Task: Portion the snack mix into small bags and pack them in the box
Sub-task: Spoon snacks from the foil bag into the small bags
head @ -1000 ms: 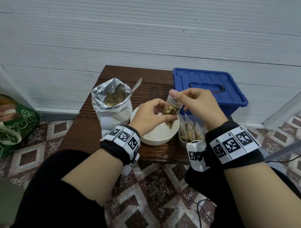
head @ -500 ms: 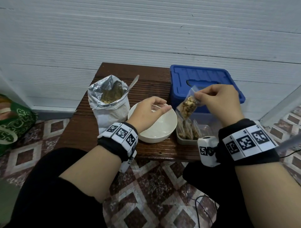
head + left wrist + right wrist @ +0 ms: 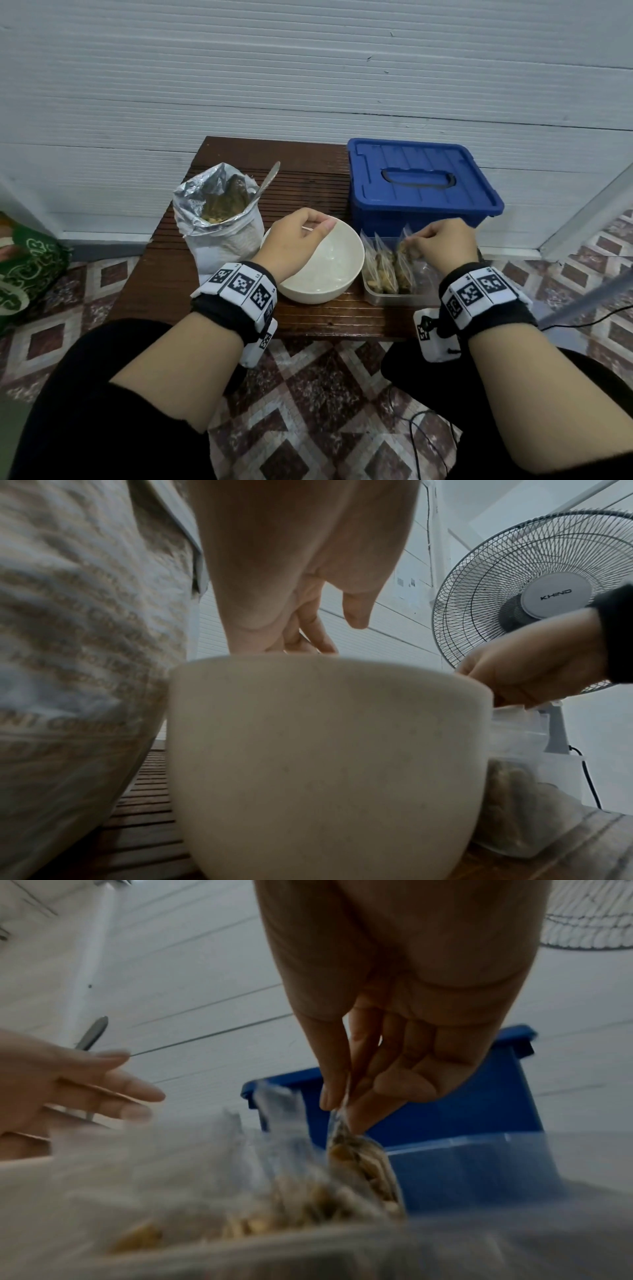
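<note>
The right hand [image 3: 442, 243] pinches the top edge of a small clear bag [image 3: 363, 1161] of snack mix between thumb and fingertips [image 3: 330, 1096], the remaining fingers curled in behind, and holds it upright in the clear tub [image 3: 390, 298] at the table's [image 3: 164, 274] right front. Two other filled bags [image 3: 380, 270] stand in the tub just to its left, leaning on one another. The left hand [image 3: 294, 240] hangs over the bowl [image 3: 318, 291] with its fingers loosely bent and apart, holding nothing; the wrist view shows it just above the rim. Behind the bowl stands the foil sack [image 3: 219, 219] of mix, open, with a spoon [image 3: 267, 181] poking out of it. The blue box [image 3: 421, 188] sits behind the tub with its lid on. The bag looks light and limp: thin film that sags around loose, lumpy pieces, likely slick to the touch and easy to crush. The sealed strip at the top seems the best place to hold it, since it is flat, stiffer than the film below, and free of contents. Gripping lower down would probably squash the pieces or let the film slide between the fingers.
</note>
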`<move>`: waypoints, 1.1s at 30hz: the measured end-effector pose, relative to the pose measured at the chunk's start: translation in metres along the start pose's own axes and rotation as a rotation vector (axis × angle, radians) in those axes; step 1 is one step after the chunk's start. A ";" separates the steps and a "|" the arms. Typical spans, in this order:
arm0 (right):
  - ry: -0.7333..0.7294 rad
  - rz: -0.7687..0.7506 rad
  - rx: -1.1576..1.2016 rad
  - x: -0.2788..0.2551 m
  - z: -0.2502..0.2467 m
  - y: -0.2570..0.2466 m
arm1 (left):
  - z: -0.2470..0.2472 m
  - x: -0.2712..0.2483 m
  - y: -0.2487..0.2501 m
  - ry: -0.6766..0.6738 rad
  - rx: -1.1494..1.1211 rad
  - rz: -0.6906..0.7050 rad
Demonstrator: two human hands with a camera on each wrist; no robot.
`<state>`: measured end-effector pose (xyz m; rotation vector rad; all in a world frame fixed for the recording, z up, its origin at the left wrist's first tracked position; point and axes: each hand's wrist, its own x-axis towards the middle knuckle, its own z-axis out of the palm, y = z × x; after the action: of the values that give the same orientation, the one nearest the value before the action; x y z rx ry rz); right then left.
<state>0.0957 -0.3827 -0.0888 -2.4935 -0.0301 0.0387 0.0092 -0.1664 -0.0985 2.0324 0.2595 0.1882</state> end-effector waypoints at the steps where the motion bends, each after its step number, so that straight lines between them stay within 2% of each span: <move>1: -0.041 0.033 0.034 0.001 0.004 0.002 | 0.000 0.000 -0.001 -0.001 0.000 -0.005; 7: -0.123 0.114 0.177 0.002 0.007 0.004 | -0.002 0.003 -0.004 -0.003 0.019 -0.039; 14: -0.056 0.063 0.136 -0.005 -0.002 -0.008 | -0.005 0.004 -0.006 -0.003 0.102 -0.067; 18: -0.022 -0.027 0.135 -0.010 -0.005 -0.022 | -0.005 0.001 -0.010 -0.180 0.293 -0.035; 23: -0.033 -0.115 0.156 -0.016 -0.004 -0.036 | -0.001 0.002 -0.016 -0.321 0.764 -0.039; 27: -0.038 -0.148 0.147 -0.017 -0.003 -0.039 | 0.003 0.003 -0.018 -0.261 0.838 -0.043; 33: -0.042 -0.158 0.144 -0.019 -0.001 -0.040 | 0.001 0.006 -0.024 -0.071 0.528 -0.068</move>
<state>0.0757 -0.3519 -0.0633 -2.3381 -0.2340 0.0261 0.0132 -0.1547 -0.1202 2.5421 0.3614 0.0011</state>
